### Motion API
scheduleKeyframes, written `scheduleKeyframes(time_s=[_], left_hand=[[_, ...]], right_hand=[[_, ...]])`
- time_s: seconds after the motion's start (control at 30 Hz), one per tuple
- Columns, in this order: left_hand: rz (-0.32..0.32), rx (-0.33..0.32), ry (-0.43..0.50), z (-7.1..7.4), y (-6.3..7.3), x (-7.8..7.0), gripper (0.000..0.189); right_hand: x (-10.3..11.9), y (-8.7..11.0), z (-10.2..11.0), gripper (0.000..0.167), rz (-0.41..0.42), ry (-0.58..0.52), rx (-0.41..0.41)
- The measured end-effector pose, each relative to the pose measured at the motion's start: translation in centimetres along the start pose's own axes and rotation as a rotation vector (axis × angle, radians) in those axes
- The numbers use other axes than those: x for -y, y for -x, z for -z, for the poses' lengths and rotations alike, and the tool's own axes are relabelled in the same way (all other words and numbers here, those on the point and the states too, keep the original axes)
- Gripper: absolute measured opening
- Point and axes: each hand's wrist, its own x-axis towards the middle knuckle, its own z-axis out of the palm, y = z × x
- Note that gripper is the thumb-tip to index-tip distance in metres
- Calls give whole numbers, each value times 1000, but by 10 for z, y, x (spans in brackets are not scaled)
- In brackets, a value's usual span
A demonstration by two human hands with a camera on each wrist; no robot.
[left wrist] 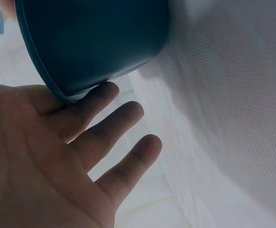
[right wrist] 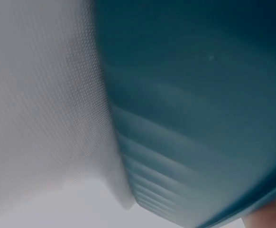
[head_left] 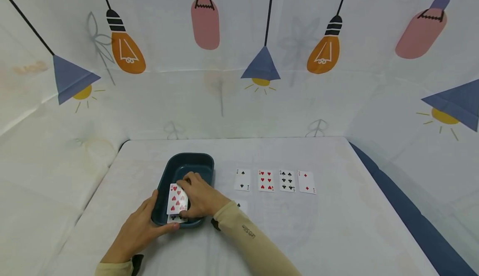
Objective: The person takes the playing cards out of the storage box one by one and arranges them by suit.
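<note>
Fingers (head_left: 191, 177) of the right hand (head_left: 202, 197) are curled on a hearts card (head_left: 176, 200) in the head view, pinching its right side over the teal tray (head_left: 193, 160), with the thumb near the card's lower corner. A clubs card (head_left: 173, 219) shows just below it, at the tray's near end. The left hand (head_left: 138, 228) braces the tray's near left corner, its thumb along the near rim and its other fingers at the left side. To the right of the tray, four cards lie face up in a row on the white surface (head_left: 337, 226): a two of spades (head_left: 240, 180), a six of hearts (head_left: 266, 181), a six of clubs (head_left: 287, 181) and a slightly turned two of diamonds (head_left: 307, 182). Another card (head_left: 242, 206) is partly hidden by the tan right sleeve (head_left: 258, 242). From the left wrist, three fingers reach out fairly straight and spread, the uppermost against the outside of the tray. From the right wrist, the tray's ridged outer wall fills much of the view; a patch of skin shows at the lower right corner, too little to tell the grasp.
</note>
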Motion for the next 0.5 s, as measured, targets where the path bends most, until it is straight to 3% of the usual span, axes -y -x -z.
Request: scheduleKeyframes(time_s=[0.5], left_hand=[[-23,-23,6,-1,-1,2,129]], right_hand=[[0,18,22,85,36,-35,-15]])
